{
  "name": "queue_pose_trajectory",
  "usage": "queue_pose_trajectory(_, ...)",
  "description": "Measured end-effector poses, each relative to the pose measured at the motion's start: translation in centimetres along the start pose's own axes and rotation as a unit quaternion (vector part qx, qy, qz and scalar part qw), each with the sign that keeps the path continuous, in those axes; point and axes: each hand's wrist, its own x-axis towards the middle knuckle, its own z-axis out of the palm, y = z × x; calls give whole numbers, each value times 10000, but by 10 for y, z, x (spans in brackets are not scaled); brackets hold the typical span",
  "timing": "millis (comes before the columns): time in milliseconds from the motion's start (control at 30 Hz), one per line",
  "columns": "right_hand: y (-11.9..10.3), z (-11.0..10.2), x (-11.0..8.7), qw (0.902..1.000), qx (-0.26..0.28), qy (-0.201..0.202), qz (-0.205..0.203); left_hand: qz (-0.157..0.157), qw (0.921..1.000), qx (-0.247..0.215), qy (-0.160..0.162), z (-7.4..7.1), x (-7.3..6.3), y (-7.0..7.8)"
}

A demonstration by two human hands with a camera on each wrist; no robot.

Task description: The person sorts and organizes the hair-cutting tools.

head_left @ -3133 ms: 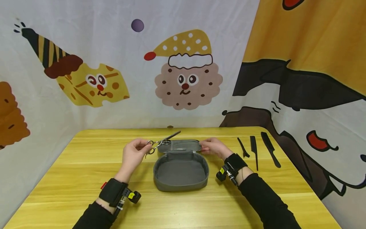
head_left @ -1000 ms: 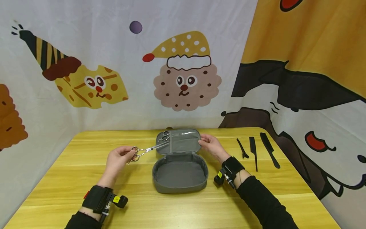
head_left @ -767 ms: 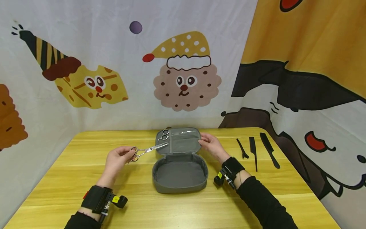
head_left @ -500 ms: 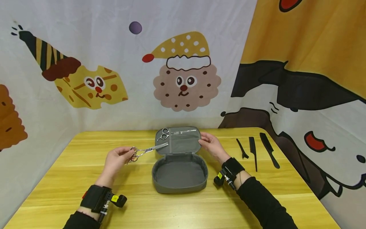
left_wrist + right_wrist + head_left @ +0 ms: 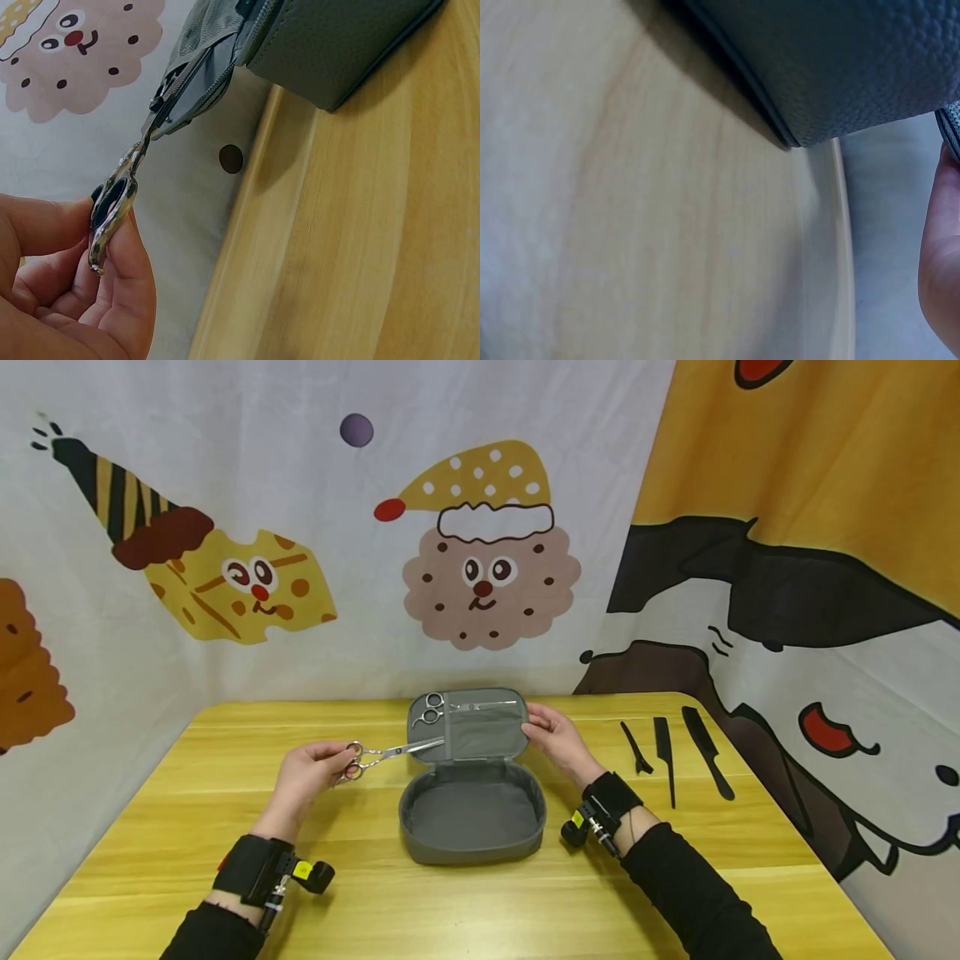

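My left hand [image 5: 307, 770] pinches a pair of silver hairdressing scissors [image 5: 390, 752] by the finger rings. Their blades point right, and the tips meet the vertical band on the lid [image 5: 487, 739] of a grey zip case [image 5: 474, 852]. Whether the tips are under the band I cannot tell. A second pair of scissors [image 5: 430, 716] sits in the lid, rings left of the band, blades behind the clear pocket. My right hand [image 5: 558, 742] grips the lid's right edge and holds it raised. In the left wrist view, thumb and fingers pinch the scissors [image 5: 126, 214] beside the lid.
Right of the case lie a black hair clip [image 5: 637, 748], a black tail comb [image 5: 664, 760] and a wide black comb [image 5: 708, 752]. All rest on the wooden table [image 5: 480, 918]. A cartoon-printed curtain [image 5: 367, 635] hangs behind the table's back edge.
Since the earliest frame, my left hand has shifted left and lowered the scissors from above the lid to its band. My right hand has raised the lid more upright, showing the second pair.
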Motion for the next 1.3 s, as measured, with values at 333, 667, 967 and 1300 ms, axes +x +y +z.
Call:
queue_pose_trajectory(333, 0, 1, -1, 9998, 158, -8, -142, -125, 9999, -13, -21, 0, 2, 3)
queue_pose_trajectory(667, 1, -1, 0, 9996, -22, -103, -259, -389, 9990, -208, -112, 0, 5, 4)
queue_pose_trajectory(967, 4, -2, 1, 9996, -47, -79, -264, -600, 9969, -438, -245, 1, 10, 1)
queue_pose_trajectory(1300, 5, -3, 0, 9990, 62, -193, -407, -731, 9950, -538, -426, 1, 11, 0)
